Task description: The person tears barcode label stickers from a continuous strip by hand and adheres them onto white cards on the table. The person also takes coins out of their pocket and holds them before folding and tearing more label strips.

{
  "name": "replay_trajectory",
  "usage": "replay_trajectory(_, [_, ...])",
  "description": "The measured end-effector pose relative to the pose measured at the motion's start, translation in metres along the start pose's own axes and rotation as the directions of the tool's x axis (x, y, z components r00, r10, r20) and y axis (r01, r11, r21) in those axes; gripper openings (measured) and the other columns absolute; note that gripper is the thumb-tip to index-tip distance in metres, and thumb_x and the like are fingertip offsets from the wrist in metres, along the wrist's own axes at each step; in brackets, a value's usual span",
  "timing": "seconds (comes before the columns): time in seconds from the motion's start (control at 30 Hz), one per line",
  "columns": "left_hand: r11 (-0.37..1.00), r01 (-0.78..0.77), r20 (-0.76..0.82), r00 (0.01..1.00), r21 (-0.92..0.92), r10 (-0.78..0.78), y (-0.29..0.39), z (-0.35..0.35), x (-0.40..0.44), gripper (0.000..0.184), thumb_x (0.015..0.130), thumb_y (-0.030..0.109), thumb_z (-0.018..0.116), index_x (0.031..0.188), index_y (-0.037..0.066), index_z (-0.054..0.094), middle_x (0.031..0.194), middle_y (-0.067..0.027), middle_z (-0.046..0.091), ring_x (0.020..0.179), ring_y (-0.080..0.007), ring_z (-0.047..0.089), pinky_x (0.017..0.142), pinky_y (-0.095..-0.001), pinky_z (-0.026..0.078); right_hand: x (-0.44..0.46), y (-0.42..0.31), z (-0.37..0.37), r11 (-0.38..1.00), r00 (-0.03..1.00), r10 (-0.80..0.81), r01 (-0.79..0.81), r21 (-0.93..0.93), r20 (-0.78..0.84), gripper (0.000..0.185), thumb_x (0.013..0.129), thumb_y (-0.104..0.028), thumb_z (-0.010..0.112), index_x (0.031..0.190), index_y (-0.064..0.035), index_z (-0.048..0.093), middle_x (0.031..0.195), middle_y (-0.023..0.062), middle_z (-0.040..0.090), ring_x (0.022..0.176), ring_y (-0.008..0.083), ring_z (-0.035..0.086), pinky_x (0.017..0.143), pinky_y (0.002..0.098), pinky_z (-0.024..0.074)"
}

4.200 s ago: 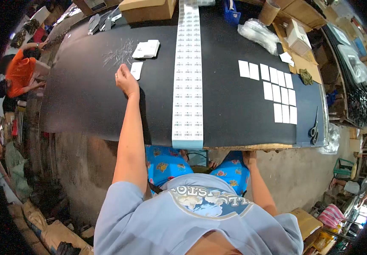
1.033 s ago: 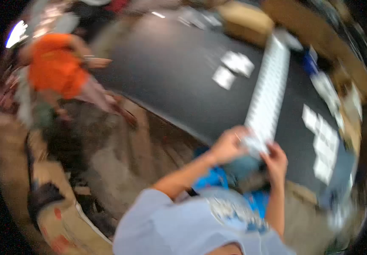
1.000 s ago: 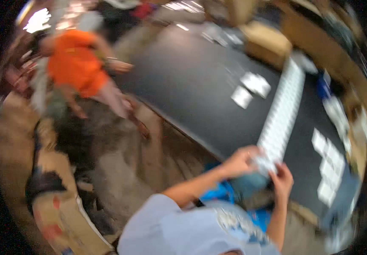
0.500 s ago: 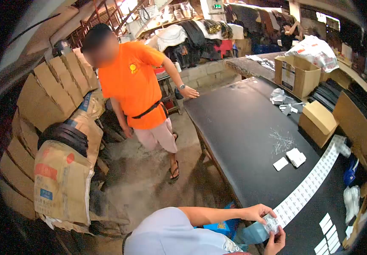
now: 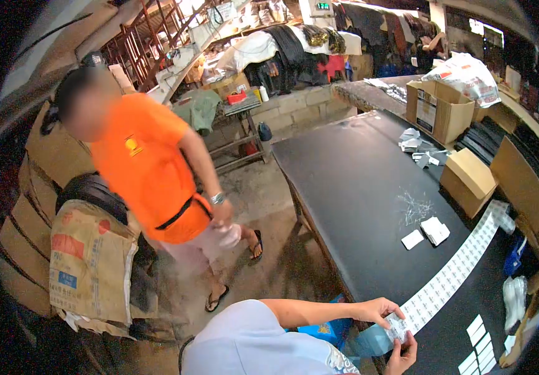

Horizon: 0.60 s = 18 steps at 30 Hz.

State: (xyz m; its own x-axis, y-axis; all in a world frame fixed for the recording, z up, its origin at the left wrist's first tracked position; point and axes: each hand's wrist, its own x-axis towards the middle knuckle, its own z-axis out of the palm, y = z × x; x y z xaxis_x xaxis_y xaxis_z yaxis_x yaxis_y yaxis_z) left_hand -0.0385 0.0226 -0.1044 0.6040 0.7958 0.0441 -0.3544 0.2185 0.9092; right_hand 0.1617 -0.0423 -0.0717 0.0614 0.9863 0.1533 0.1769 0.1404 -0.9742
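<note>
A long strip of printed white labels (image 5: 447, 275) runs across the dark table toward me, its near end between my two hands. My left hand (image 5: 377, 310) pinches the upper edge of that end with fingers and thumb. From below, my right hand (image 5: 405, 353) grips the opposite edge, its fingertips closed against the strip. Past my hands, a bluish translucent tail (image 5: 372, 340) hangs at the table edge. Beside my right hand, several blank white labels (image 5: 482, 347) lie in rows on the tabletop.
On the black table (image 5: 344, 187) sit a stack of white cards (image 5: 435, 231), thin clear fasteners (image 5: 414, 207), a small carton (image 5: 467, 178) and an open box (image 5: 438, 112). A person in an orange shirt (image 5: 147, 169) stands left, near paper sacks (image 5: 88, 269).
The person in orange has moved left, away from the table, and drawn a hand off its corner. My hands and the label strip have hardly moved.
</note>
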Motion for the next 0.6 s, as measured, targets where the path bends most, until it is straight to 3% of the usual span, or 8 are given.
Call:
replay_trajectory(0.03, [0.995, -0.017, -0.024, 1.0, 0.1, 0.02, -0.002, -0.004, 0.0, 0.055, 0.073, 0.002, 0.074, 0.123, -0.002, 0.052, 0.118, -0.0082, 0.058, 0.107, -0.0149, 0.054, 0.094, -0.0308, 0.044, -0.002, 0.001, 0.0, 0.999, 0.999, -0.031, 0.03, -0.03, -0.025, 0.026, 0.083, -0.006, 0.067, 0.107, 0.0009, 0.065, 0.086, 0.0077, 0.062, 0.07, 0.0146, 0.054, 0.062, 0.0287, 0.0473])
replay_trajectory(0.07, [0.983, -0.026, -0.036, 0.999, 0.183, 0.033, -0.001, -0.001, 0.0, 0.055, 0.072, 0.003, 0.074, 0.123, -0.001, 0.053, 0.117, -0.0076, 0.058, 0.107, -0.015, 0.054, 0.094, -0.0308, 0.044, 0.001, 0.026, 0.003, 0.998, 0.998, -0.057, 0.058, 0.014, -0.022, 0.035, 0.078, 0.009, 0.061, 0.113, 0.0052, 0.058, 0.085, 0.0011, 0.053, 0.075, 0.0086, 0.047, 0.067, 0.0221, 0.0409])
replay_trajectory(0.1, [0.944, -0.044, -0.048, 0.997, 0.327, 0.063, 0.001, -0.004, -0.001, 0.054, 0.071, 0.002, 0.074, 0.122, 0.0, 0.054, 0.116, -0.007, 0.058, 0.107, -0.0151, 0.054, 0.093, -0.0305, 0.044, 0.001, 0.05, -0.006, 0.994, 1.0, 0.028, -0.028, -0.104, 0.001, 0.034, 0.076, 0.004, 0.066, 0.11, 0.0038, 0.061, 0.1, 0.0118, 0.064, 0.093, 0.0216, 0.06, 0.084, 0.0319, 0.0471])
replay_trajectory(0.13, [0.894, -0.055, -0.037, 0.996, 0.445, 0.08, 0.009, -0.005, -0.003, 0.054, 0.071, 0.001, 0.074, 0.121, 0.001, 0.056, 0.115, -0.0064, 0.059, 0.107, -0.0152, 0.054, 0.093, -0.0302, 0.044, 0.003, 0.049, -0.009, 0.988, 0.999, 0.033, -0.028, -0.154, 0.032, 0.034, 0.075, 0.003, 0.067, 0.109, 0.0043, 0.062, 0.1, 0.0123, 0.064, 0.092, 0.0211, 0.06, 0.084, 0.0319, 0.0469])
replay_trajectory(0.23, [0.935, 0.036, -0.142, 0.99, 0.354, 0.016, 0.013, -0.003, -0.004, 0.045, 0.074, -0.002, 0.071, 0.117, 0.002, 0.058, 0.113, -0.0054, 0.06, 0.103, -0.0156, 0.057, 0.09, -0.0313, 0.047, 0.006, 0.043, -0.003, 0.994, 0.993, 0.11, -0.11, 0.001, -0.033, 0.044, 0.073, -0.001, 0.071, 0.115, 0.0021, 0.059, 0.107, 0.0096, 0.063, 0.091, 0.0172, 0.059, 0.082, 0.0283, 0.0469])
replay_trajectory(0.27, [0.975, 0.104, -0.184, 0.981, 0.197, -0.068, 0.015, 0.003, -0.004, 0.044, 0.075, -0.003, 0.07, 0.117, 0.002, 0.058, 0.113, -0.006, 0.06, 0.104, -0.0159, 0.057, 0.092, -0.0322, 0.047, 0.012, 0.028, -0.006, 0.993, 0.993, 0.112, -0.111, -0.045, 0.024, 0.05, 0.072, -0.001, 0.072, 0.12, 0.0002, 0.058, 0.111, 0.0086, 0.062, 0.091, 0.0156, 0.058, 0.082, 0.0275, 0.047])
replay_trajectory(0.37, [0.98, 0.089, -0.194, 0.98, 0.18, -0.054, 0.023, 0.012, -0.002, 0.044, 0.076, -0.009, 0.065, 0.119, 0.0, 0.056, 0.11, -0.0068, 0.061, 0.101, -0.0144, 0.058, 0.089, -0.0294, 0.049, 0.019, 0.007, -0.006, 0.981, 0.98, 0.187, -0.182, -0.07, 0.066, 0.049, 0.071, -0.004, 0.072, 0.118, -0.0027, 0.06, 0.106, 0.0055, 0.064, 0.087, 0.0114, 0.057, 0.077, 0.0251, 0.0465])
replay_trajectory(0.6, [0.908, 0.136, -0.235, 0.971, 0.396, -0.043, 0.044, 0.035, 0.007, 0.049, 0.075, -0.007, 0.068, 0.122, 0.0, 0.055, 0.104, -0.0101, 0.066, 0.093, -0.0122, 0.061, 0.081, -0.0259, 0.05, 0.014, -0.013, -0.012, 0.979, 0.979, 0.202, -0.202, 0.017, 0.043, 0.047, 0.071, -0.003, 0.074, 0.117, -0.0067, 0.062, 0.096, 0.0071, 0.066, 0.083, 0.0108, 0.059, 0.075, 0.0253, 0.0476])
